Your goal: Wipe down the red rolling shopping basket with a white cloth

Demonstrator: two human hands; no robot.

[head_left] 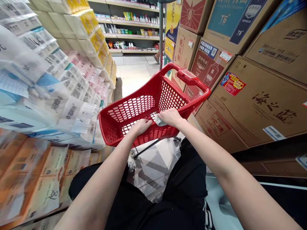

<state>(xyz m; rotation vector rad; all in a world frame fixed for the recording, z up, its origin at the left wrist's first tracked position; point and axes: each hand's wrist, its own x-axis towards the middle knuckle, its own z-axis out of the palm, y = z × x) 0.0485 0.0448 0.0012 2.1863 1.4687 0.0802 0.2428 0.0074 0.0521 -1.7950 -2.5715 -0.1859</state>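
Observation:
A red plastic shopping cart (130, 107) with perforated walls stands in front of me, turned sideways, its handle at the upper right. Nothing is visible inside its basket. My left hand (142, 126) is closed over the near rim, around the middle of the long side. Just right of it, my right hand (170, 117) is closed on a crumpled whitish cloth (159, 120), or perhaps a wipe, which lies against the same rim. The fingertips of both hands are partly hidden. Below the basket, the metal frame and casters show above the tiled floor.
Stacked paper packs (72, 92) line the left side, with orange packs (45, 182) lower down. Tall cardboard cartons (263, 99) rise close on the right. Beyond a thin upright pole (161, 35) stand product shelves (134, 24). A pale tiled aisle (134, 70) runs between.

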